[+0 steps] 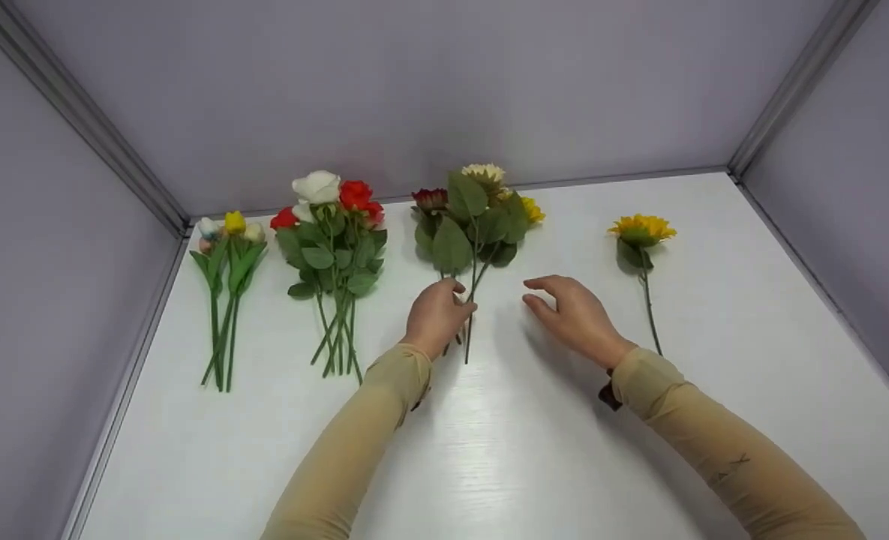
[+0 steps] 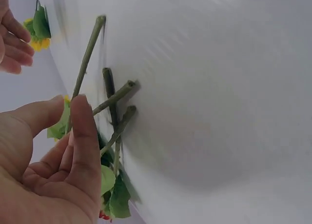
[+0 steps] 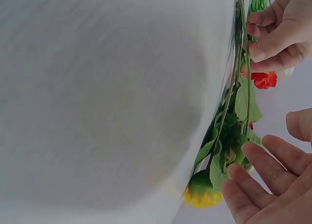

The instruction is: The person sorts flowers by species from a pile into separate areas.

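My left hand (image 1: 438, 315) pinches a long green flower stem (image 2: 87, 58) between thumb and fingers, low on the stem. That stem runs up past broad leaves (image 1: 452, 246) toward a cream-coloured flower (image 1: 484, 174). Beside and under it lie other stems (image 2: 118, 97) of the same bunch, with a dark red flower (image 1: 430, 199) and a yellow sunflower (image 3: 203, 196) among the leaves. My right hand (image 1: 575, 315) hovers to the right of the bunch, fingers spread and slightly bent, holding nothing.
Left of the bunch lie red and white roses (image 1: 318, 187), and farther left several tulips (image 1: 235, 223) with green stems. A single sunflower (image 1: 643, 229) lies to the right. Grey panels (image 1: 444, 90) wall the white table (image 1: 714, 315) at the back and sides.
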`<state>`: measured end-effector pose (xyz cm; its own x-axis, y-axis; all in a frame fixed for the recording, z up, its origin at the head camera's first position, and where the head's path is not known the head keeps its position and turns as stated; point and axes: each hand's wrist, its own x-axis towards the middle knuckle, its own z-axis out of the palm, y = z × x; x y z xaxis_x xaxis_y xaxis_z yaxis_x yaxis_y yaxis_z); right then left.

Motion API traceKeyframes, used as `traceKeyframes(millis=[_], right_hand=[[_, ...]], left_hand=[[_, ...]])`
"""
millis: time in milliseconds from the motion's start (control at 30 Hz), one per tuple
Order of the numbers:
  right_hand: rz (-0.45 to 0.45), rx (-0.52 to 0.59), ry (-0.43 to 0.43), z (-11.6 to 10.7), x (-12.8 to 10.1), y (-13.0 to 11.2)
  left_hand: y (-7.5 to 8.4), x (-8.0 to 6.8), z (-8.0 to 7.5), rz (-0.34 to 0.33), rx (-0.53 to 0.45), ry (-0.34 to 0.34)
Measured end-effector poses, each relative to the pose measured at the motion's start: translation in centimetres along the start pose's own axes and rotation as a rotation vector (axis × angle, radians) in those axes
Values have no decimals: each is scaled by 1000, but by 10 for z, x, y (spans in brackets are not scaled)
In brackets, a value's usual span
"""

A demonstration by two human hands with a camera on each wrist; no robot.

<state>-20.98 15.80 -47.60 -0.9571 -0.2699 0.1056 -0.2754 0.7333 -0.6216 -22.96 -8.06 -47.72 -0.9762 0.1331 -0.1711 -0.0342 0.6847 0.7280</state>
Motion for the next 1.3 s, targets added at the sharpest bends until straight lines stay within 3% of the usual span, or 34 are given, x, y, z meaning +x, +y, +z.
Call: traceKeyframes(millis=[100, 267, 467, 567, 767, 967, 1100, 1300], right_hand=[[11, -10, 12, -9, 1, 12], [96, -28, 40, -35, 3, 40], [252, -68, 59, -78, 2, 79], [331, -72, 41, -95, 1, 95], [479, -34, -83, -112, -2, 116], [565, 54, -171, -114, -2, 122], [594, 93, -176, -112, 0, 126], [625, 161, -163, -106, 1, 128]], left_hand=[[4, -3, -2, 83, 78, 30], [15, -14, 2, 332, 288, 49], [40, -32, 22, 668, 556, -63], [55, -42, 35, 771, 674, -134], [77, -62, 67, 898, 812, -218], [82, -75, 95, 990, 888, -245], [81, -80, 104, 1017, 911, -264], [80, -81, 106, 1022, 916, -266]])
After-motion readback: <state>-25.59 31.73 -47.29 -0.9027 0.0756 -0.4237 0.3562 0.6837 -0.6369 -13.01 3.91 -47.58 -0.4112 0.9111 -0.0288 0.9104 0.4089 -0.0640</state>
